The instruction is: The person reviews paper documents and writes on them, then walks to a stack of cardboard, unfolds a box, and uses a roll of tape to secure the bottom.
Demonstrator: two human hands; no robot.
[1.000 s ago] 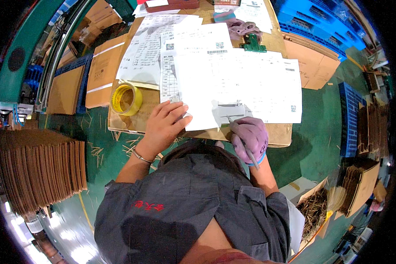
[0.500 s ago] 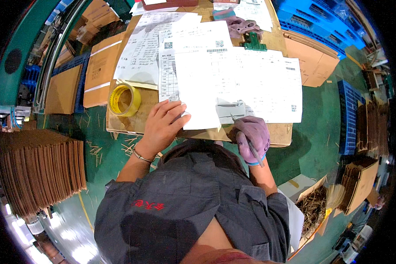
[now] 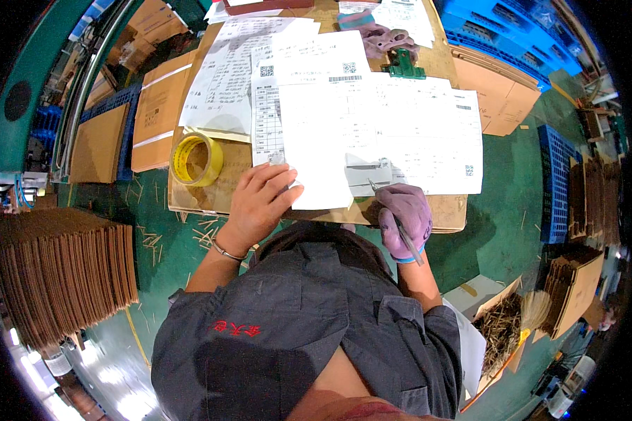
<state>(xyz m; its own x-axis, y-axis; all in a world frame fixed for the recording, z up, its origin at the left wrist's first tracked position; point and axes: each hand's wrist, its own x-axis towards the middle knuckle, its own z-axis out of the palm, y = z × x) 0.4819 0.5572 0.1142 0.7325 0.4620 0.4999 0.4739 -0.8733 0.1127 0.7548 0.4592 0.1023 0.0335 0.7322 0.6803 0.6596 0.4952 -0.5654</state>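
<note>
My left hand [image 3: 263,200], bare with a bracelet at the wrist, lies open with its fingers stretched over the lower left edge of a white printed sheet [image 3: 316,140]. My right hand [image 3: 405,214] wears a purple glove and is closed round a slim grey pen [image 3: 408,242]. The pen's tip points to the sheet's lower edge, beside a small shaded patch; whether it touches the paper I cannot tell. Another printed form [image 3: 428,140] lies to the right, its edges overlapping other papers. A yellow roll of tape [image 3: 196,160] stands left of my left hand.
A green clip [image 3: 403,64] and a purple glove [image 3: 383,40] lie at the table's far side. More papers [image 3: 225,77] cover the table's [image 3: 446,219] left. Stacked cardboard [image 3: 63,266] stands at left, a box of wooden sticks [image 3: 500,333] at lower right, blue pallets [image 3: 502,28] at upper right.
The picture has shifted very slightly. Both hands keep their places, with the pen still in the right one, and the papers lie nearly as before.
</note>
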